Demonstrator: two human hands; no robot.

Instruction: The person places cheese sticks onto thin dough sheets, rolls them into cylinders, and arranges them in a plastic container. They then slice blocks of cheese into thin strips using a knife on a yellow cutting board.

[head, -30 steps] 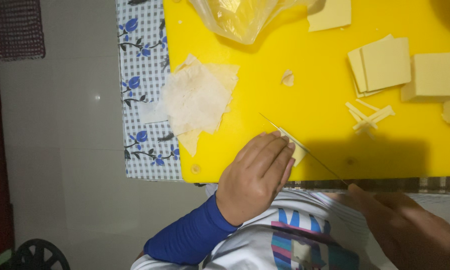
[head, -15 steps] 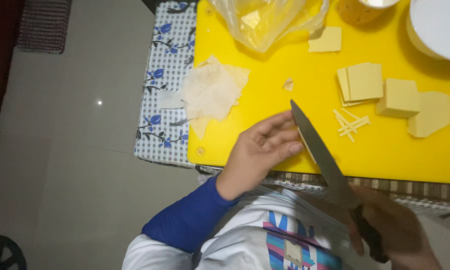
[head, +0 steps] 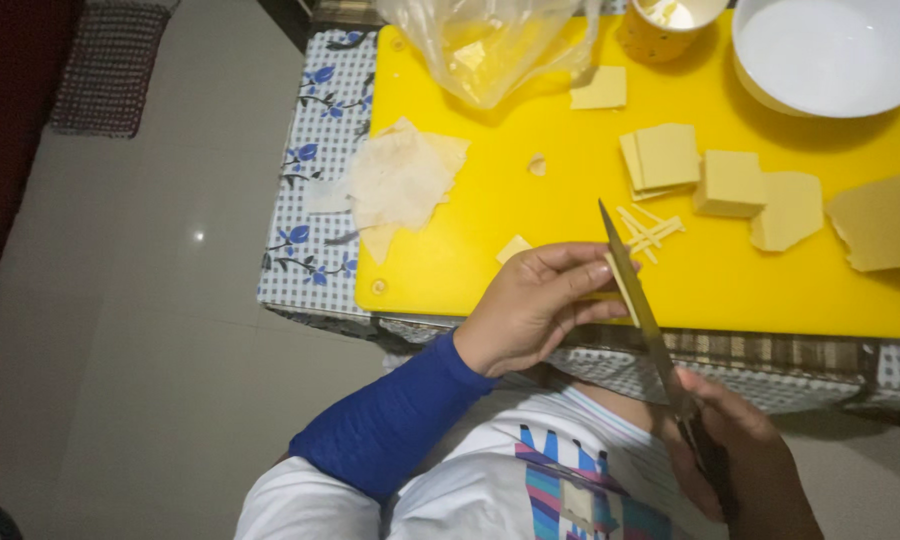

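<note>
At the near edge of a yellow cutting board [head: 470, 200], seen from the head camera, a person's left hand [head: 535, 305] pinches a small pale yellow piece [head: 622, 285] between curled fingertips, holding it against the flat of a long knife blade [head: 635, 295]. The right hand [head: 735, 465], low in the frame, is closed around the dark knife handle, the blade angled up and away over the board's edge. A second ago the blade lay flat along the board beside the left hand; half a second ago it was lifted and tilted across the fingers. Now the piece sits off the board surface, pressed to the blade, which suggests a slice being wiped or picked off the knife, not a fresh cut under way.

Just beyond the blade tip lie thin cut strips [head: 650, 230], and beside them stacked square sheets [head: 662, 157], a thicker block [head: 732, 182] and two larger ragged pieces [head: 885, 222] toward the right. A small scrap [head: 513, 248] rests near the left thumb, another [head: 537, 164] further up. Crumpled pale paper [head: 395, 180] overhangs the board's left edge onto a blue-flowered checked cloth [head: 315, 170]. At the far side stand a clear plastic bag [head: 490, 45], a yellow cup [head: 670, 22] and a white bowl [head: 830, 50]. Nothing lies between the hands and the strips; the board's near corner is bare. A blue sleeve [head: 390, 425] covers the left forearm.
</note>
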